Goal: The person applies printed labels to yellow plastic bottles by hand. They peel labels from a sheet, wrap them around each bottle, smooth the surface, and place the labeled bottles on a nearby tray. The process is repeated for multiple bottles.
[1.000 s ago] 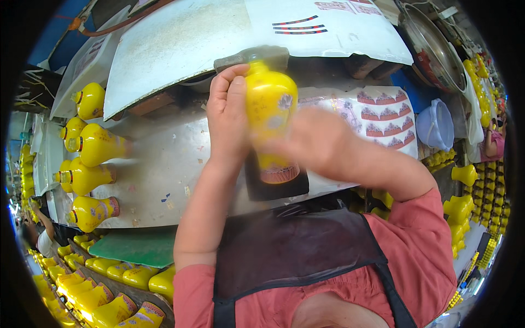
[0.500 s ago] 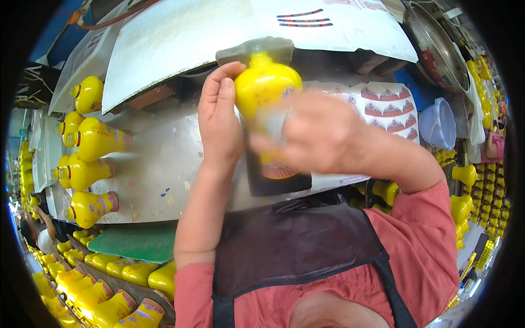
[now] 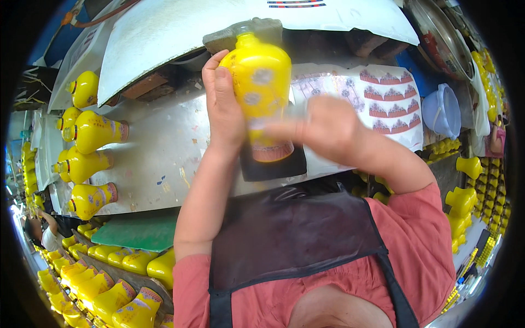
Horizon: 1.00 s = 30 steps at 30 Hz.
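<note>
A glossy yellow vase-shaped bottle (image 3: 268,74) lies before me, its clear-topped neck pointing away and resting on a grey pad (image 3: 227,38). Floral patches mark its body, and a pinkish band (image 3: 275,153) circles its base, over a black support (image 3: 273,170). My left hand (image 3: 226,106) grips the bottle's left side, thumb along the shoulder and the other fingers partly hidden. Over the lower body, my right hand (image 3: 331,128) is curled and blurred, one digit reaching the bottle. Something pale shows by its fingers, too smeared to name.
Decal sheets (image 3: 389,98) lie to the right, beside a pale blue bucket (image 3: 440,112). Several decorated yellow bottles (image 3: 93,131) lie on the left of the metal table (image 3: 150,180). A white board (image 3: 158,44) spans the back; more bottles fill racks (image 3: 109,290) at lower left.
My right hand has shifted slightly, with a digit now stretched to the bottle's lower body. The pale thing at its fingers shows less. My left hand keeps its grip.
</note>
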Available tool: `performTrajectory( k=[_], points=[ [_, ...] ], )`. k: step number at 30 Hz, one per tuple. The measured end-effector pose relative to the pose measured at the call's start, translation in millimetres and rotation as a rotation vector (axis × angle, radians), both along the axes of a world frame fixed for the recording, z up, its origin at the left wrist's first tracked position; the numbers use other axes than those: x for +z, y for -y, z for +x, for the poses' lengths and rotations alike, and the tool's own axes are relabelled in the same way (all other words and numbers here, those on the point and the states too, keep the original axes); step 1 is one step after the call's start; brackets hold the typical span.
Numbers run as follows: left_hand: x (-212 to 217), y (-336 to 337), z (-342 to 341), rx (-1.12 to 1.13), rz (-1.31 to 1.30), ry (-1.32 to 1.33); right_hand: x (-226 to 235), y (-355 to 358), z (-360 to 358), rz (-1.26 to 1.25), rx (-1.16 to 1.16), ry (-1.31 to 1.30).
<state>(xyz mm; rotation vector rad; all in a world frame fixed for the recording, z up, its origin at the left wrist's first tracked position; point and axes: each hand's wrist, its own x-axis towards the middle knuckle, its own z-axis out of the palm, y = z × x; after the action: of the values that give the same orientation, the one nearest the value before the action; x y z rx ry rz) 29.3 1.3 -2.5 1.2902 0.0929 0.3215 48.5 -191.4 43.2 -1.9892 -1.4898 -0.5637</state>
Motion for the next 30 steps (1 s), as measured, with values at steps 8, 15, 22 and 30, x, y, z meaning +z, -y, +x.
performTrajectory(
  k=[8, 15, 22, 30],
  points=[
    [-14, -6, 4, 0.045, -0.001, -0.011, -23, 2, -13, 0.15, 0.13, -0.023],
    [-3, 5, -17, 0.086, 0.143, -0.004, -12, 2, -2, 0.287, -0.418, -0.435],
    [0, 8, -30, -0.01, 0.211, -0.067, -9, -7, -9, 0.27, -0.319, -0.34],
    [3, 7, -43, -0.027, 0.59, -0.244, 0, -20, 10, 0.316, -0.34, -0.269]
  ],
)
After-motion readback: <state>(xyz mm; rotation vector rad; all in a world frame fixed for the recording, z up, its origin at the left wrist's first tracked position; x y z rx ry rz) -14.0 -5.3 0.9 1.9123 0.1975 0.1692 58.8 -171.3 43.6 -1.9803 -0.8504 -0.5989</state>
